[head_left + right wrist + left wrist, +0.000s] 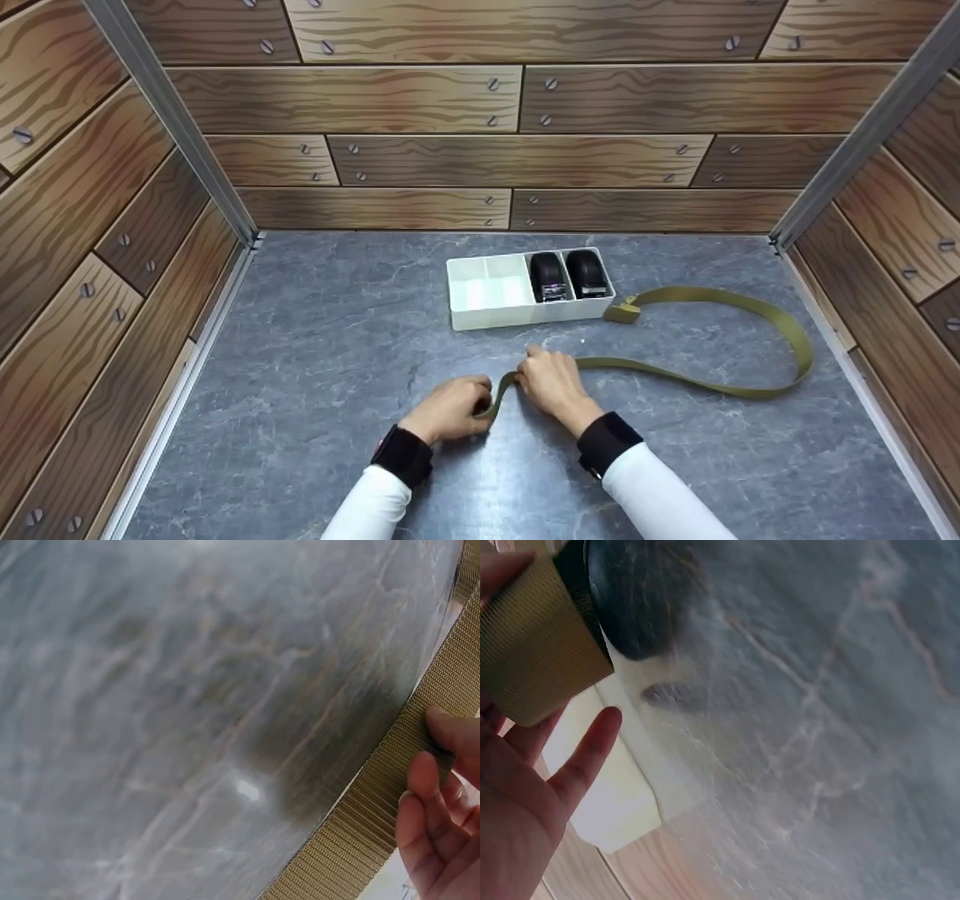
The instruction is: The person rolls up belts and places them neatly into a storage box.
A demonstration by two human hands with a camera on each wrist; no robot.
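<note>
An olive webbing belt curves in a wide loop over the right side of the table, its buckle beside the tray's right front corner. My left hand grips the belt near its other end, where the strap bends up. In the left wrist view a broad fold of the webbing stands between the fingers, and one finger extends away from it. A short way along the strap, my right hand pinches it. The right wrist view shows thumb and fingers on the strap's edge.
Behind the hands stands a white divided tray. Two black rolled belts with metal buckles, one beside the other, fill its right compartments; the left two are bare. Wood-patterned walls enclose the grey marbled table on three sides.
</note>
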